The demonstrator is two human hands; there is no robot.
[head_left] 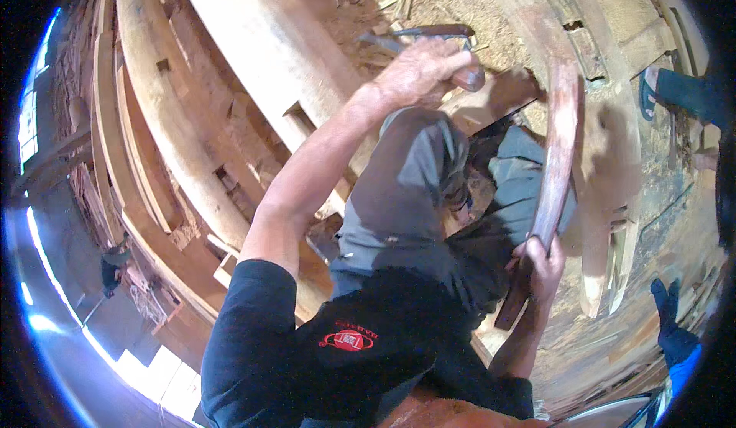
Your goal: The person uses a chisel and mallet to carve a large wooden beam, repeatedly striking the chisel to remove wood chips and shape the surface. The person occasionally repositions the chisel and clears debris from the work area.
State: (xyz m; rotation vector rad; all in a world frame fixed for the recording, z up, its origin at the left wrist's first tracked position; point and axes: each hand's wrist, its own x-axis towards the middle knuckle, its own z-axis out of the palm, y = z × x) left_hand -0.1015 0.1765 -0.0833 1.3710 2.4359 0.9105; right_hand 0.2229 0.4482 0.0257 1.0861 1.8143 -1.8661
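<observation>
The right hand is closed around the lower part of a long curved wooden piece, which extends from this hand toward twelve o'clock, while its short end points to seven o'clock. At eleven o'clock from there, the left hand is folded around a brown object, mostly hidden, with its rounded end coming out at three o'clock. Farther outward from the left hand, a dark curved tool is near at twelve o'clock, and a pale slotted beam lies at nine o'clock.
</observation>
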